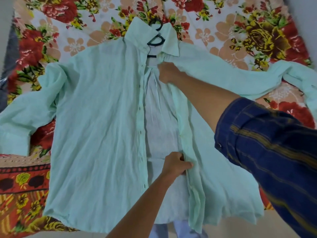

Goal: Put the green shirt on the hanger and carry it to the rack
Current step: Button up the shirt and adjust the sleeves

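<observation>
Green, soft and floppy, the shirt (96, 121) is lying open on the bed (240, 36), both hands pinching its right front edge, left hand (175, 164) low, right hand (167, 73) high, just under the hanger (155, 41).

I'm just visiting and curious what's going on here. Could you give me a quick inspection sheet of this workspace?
Surface: floral bedsheet spread flat, mostly covered.
Job's things: green shirt lying face up, unbuttoned, sleeves spread; black hanger showing at the collar, hook beyond it.
Clutter: pale cloth peeking out below the hem.
Grippers: left hand pinching the right-side front edge low down; right hand gripping the same edge near the collar.
Cables: nothing seen.
Surroundings: dark blue sleeve on the right arm; the rack is not in view.
</observation>
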